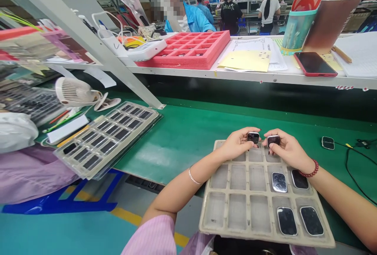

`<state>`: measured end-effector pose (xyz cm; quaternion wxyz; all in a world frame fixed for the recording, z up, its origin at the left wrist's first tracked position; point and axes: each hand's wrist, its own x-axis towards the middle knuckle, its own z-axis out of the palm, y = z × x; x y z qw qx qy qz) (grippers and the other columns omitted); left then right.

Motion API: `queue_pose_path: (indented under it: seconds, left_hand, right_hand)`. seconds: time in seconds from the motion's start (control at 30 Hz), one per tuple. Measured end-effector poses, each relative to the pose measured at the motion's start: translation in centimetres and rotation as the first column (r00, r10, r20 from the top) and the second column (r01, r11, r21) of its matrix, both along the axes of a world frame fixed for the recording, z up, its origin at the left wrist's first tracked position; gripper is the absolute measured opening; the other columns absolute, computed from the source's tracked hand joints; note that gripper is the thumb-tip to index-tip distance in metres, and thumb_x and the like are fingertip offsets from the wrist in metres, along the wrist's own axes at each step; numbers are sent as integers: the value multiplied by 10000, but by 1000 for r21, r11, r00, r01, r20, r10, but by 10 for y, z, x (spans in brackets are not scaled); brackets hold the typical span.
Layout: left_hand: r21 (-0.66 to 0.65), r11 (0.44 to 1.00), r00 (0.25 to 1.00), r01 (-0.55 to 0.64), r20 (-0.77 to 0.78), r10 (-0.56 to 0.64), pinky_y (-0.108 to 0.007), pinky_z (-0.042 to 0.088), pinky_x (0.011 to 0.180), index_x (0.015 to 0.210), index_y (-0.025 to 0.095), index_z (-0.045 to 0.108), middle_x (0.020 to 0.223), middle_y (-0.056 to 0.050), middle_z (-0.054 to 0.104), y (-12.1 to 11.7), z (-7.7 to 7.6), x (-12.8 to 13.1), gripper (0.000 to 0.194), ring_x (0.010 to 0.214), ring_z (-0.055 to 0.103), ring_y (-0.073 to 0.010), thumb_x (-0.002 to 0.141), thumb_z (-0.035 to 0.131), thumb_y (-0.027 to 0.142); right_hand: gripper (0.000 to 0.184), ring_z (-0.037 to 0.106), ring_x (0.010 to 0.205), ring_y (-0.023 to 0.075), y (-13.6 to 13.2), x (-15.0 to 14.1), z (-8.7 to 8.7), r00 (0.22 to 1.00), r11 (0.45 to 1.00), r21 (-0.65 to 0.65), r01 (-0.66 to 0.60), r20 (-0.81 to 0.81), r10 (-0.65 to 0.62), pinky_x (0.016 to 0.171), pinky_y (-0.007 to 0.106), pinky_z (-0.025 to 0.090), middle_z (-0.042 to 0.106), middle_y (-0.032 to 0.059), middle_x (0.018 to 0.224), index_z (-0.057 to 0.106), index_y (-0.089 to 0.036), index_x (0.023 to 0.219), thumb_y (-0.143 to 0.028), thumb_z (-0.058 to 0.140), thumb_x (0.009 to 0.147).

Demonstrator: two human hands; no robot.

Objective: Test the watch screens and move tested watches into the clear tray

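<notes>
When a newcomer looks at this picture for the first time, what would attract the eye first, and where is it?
The eye would likely fall first on the left hand and right hand, each holding a small dark-faced device at the far edge of the beige tray. Next may come the pinkish-red compartment tray on the white shelf, then the white fan at the left on the green table.

"How's the light?"
"Bright; the green tabletop (179,137) shines left of the left hand (237,144), and shadow darkens beyond the right hand (287,149), under the shelf (235,76)."
"Sharpness?"
"Clear around them, stretched far left."
</notes>
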<state>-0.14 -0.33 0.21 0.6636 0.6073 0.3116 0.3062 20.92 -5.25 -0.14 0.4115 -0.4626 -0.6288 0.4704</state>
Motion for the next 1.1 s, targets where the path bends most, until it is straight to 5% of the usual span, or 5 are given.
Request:
queue_pose_path:
  seconds: [0.13, 0.33, 0.53, 0.73, 1.1]
  left_hand:
    - [-9, 1000, 1000, -4, -23, 4, -299, 525, 786, 1214, 153, 585, 1079, -126, 696, 0, 0, 0, 428, 830, 708, -184, 794, 658, 194]
    - [-11, 1000, 1000, 12, 26, -12, -296, 521, 805, 1203, 162, 589, 1058, -112, 699, 0, 0, 0, 451, 846, 700, -178, 768, 698, 209]
    - [15, 1000, 1000, -3, -26, 3, -231, 479, 641, 1212, 164, 590, 1066, -116, 701, 2, -4, 0, 405, 802, 709, -175, 812, 634, 209]
    - [1, 1000, 1000, 12, 26, -12, -318, 528, 834, 1216, 157, 572, 1074, -114, 705, 1, -1, 0, 487, 861, 703, -179, 737, 643, 112]
    - [-17, 1000, 999, -5, 38, 6, -329, 532, 856, 1186, 159, 593, 1043, -103, 711, 0, 0, 0, 460, 827, 702, -165, 734, 675, 127]
  right_hand:
    - [305, 674, 785, 192, -1, -1, 0, 1000, 1000, 22, 12, 18, -12, 719, 353, 569, 705, 55, 953, 566, -225, 1086, -160, 599, 789]
    - [297, 670, 760, 187, -1, -2, 3, 1000, 999, 45, 9, 26, -10, 679, 338, 564, 702, 51, 930, 572, -226, 1073, -162, 591, 784]
    - [248, 659, 719, 179, -1, -2, 3, 1000, 999, 31, 15, 13, -16, 666, 340, 565, 703, 52, 914, 575, -222, 1057, -198, 585, 811]
    - [220, 630, 665, 161, -1, 0, 2, 1000, 999, 41, 6, 25, -7, 641, 326, 553, 694, 45, 894, 577, -221, 1051, -205, 570, 831]
    - [259, 677, 774, 196, -1, -1, 1, 998, 999, 51, 18, 62, -22, 696, 344, 562, 715, 55, 952, 569, -229, 1070, -188, 586, 814]
